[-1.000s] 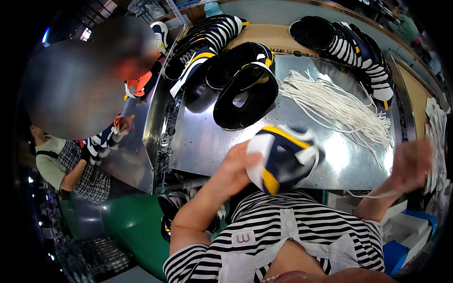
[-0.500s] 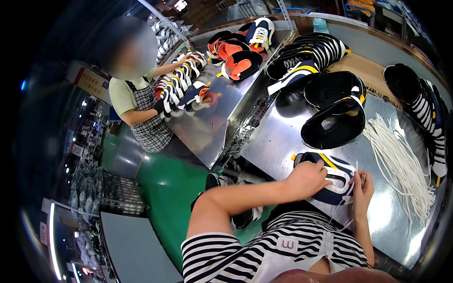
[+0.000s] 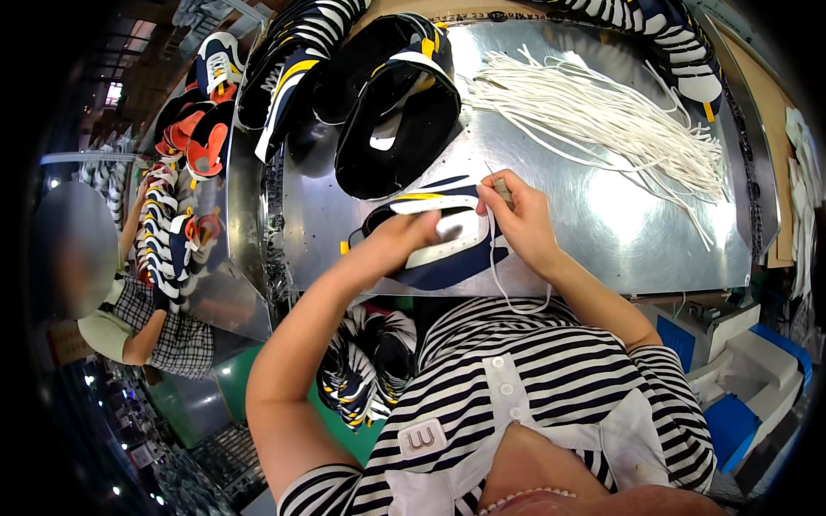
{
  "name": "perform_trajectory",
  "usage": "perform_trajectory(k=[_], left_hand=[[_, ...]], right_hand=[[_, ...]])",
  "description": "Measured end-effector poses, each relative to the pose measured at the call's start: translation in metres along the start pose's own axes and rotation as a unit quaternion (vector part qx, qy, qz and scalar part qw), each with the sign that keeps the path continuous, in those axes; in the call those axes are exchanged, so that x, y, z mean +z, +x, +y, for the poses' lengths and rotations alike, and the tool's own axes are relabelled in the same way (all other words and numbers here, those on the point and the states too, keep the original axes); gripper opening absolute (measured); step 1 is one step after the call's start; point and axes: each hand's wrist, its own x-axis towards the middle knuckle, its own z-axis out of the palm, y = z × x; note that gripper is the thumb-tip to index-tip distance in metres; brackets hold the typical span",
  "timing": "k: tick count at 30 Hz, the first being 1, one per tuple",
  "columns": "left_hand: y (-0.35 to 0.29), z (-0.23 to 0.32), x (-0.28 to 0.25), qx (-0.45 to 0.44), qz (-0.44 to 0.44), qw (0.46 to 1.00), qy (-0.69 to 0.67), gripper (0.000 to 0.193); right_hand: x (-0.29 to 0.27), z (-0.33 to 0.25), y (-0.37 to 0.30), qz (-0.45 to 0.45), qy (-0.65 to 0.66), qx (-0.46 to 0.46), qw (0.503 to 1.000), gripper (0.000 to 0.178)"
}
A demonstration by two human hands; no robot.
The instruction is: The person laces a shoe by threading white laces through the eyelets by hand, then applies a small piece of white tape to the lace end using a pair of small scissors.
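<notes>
A navy, white and yellow shoe upper [image 3: 447, 273] lies on the metal table close to my body. My left hand [image 3: 403, 243] grips it from the left, thumb at the white eyelet opening; its other fingers are partly hidden. At the upper's right end, my right hand [image 3: 527, 222] is closed in a pinch on a white shoelace [image 3: 497, 279], which hangs in a loop toward my shirt. A tan wrap circles one of its fingers. A thin pointed tip shows above the pinch; I cannot make out what it is.
A bundle of white laces [image 3: 602, 116] lies at the far right. Dark uppers [image 3: 400, 142] stand beyond my left hand, and stacked uppers [image 3: 297, 73] line the far left. A co-worker [image 3: 129, 318] handles a row of shoes at another table. Boxes [image 3: 731, 361] stand at lower right.
My view has swung to the right, so the table and upper appear farther left. My right hand stays at the same end of the upper, and my left hand still holds it.
</notes>
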Motion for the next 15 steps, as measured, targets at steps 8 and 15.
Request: perform_trajectory(k=[8,15], left_hand=[[0.014,0.008,0.041,0.063,-0.118,0.934,-0.332,0.063],[0.013,0.008,0.062,0.161,-0.102,0.881,-0.433,0.055]], right_hand=[[-0.005,-0.003,-0.008,0.045,0.006,-0.052,0.998,0.015],[-0.02,-0.024,-0.029,-0.028,0.151,0.047,0.987,0.013]])
